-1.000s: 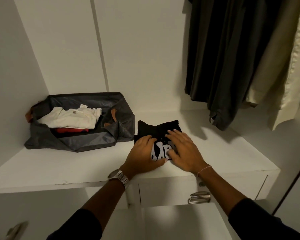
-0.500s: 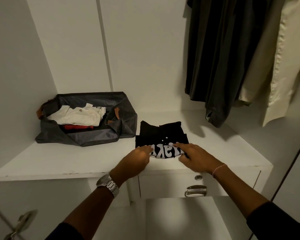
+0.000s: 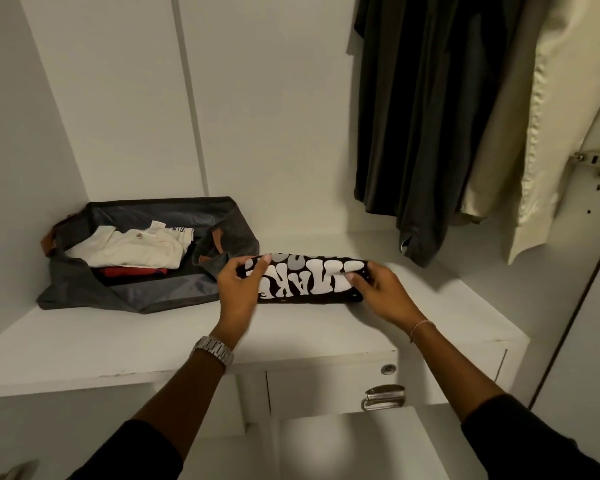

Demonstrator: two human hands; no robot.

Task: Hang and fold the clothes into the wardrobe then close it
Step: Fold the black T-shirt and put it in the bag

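- Bag (image 3: 84, 292) of dark grey cloth lies slumped on the white shelf (image 3: 153, 341), left of the black printed T-shirt (image 3: 309, 282); cream and red folded clothes sit inside it
- Left hand (image 3: 238, 289) pinches the T-shirt's left end, fingers curled round the raised fold
- T-shirt rests on the shelf just right of the bag, folded small; it looks light, soft and limp, likely to sag unless held at both ends
- Right hand (image 3: 378, 289) pinches the T-shirt's right end the same way
- Dark and cream garments (image 3: 430, 116) hang above and right of the T-shirt
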